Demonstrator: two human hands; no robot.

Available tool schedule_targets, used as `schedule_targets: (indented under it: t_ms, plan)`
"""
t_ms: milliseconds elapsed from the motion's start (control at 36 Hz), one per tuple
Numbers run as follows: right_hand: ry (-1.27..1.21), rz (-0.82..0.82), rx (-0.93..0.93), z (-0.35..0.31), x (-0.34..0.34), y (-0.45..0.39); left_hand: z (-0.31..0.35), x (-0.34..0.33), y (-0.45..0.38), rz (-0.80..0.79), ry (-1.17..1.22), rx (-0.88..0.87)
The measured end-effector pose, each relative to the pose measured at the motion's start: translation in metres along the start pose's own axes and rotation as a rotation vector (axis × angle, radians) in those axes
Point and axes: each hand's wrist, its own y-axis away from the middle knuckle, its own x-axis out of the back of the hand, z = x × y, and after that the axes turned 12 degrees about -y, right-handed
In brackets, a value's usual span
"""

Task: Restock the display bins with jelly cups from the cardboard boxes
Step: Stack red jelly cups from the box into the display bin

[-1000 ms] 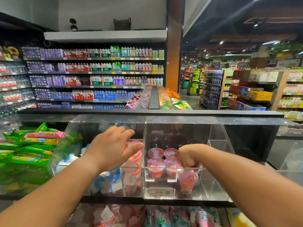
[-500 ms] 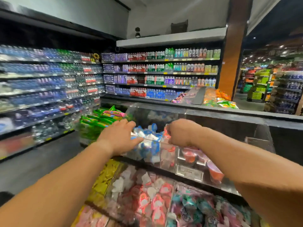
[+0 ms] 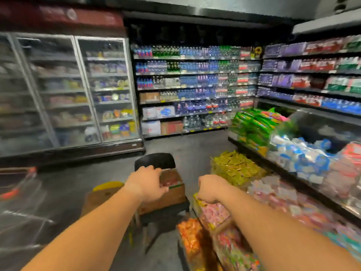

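Your view has swung left, away from the clear display bins [image 3: 312, 159] where both hands were working a second ago, and now faces the aisle with the cardboard box [image 3: 170, 192] near the centre. The box sits open on a black chair [image 3: 156, 161] (its backrest shows just beyond the box), and reddish jelly cups [image 3: 169, 178] are visible inside it, though motion blur hides their count. Your left hand [image 3: 147, 184] has left the bin front and now reaches over the near left edge of the box, fingers curved downward toward the contents; whether it already touches a cup cannot be told, and its grip shows nothing held. Your right hand [image 3: 210, 189] has come out of the bin and hangs to the right of the box, above the low candy bins [image 3: 214, 214], fingers curled into a loose fist with nothing visible in it. Read this as the end of one placing cycle and the start of the next pick: the bins, now at the right edge of the scene, appear only partly filled, so further trips are likely needed. A second box [image 3: 101, 196] stands left of the chair.
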Motion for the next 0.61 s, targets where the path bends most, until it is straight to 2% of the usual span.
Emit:
schedule_targets:
  t_ms: [222,333,444,611]
  plan:
    - [-0.133,-0.093,0.013,-0.092,-0.071,-0.045,-0.101,-0.071,0.045,-0.085,0.051,0.212]
    - [-0.192,-0.036,0.006,-0.110,-0.091,-0.064,-0.125,-0.096,0.038,-0.107,0.071,0.228]
    - [-0.197,-0.053,-0.028,-0.115,-0.100,-0.087,-0.133,-0.115,0.012,-0.145,0.078,0.206]
    - [-0.234,-0.094,-0.076,-0.101,-0.107,-0.160,-0.134,-0.136,-0.068,-0.170,0.078,0.142]
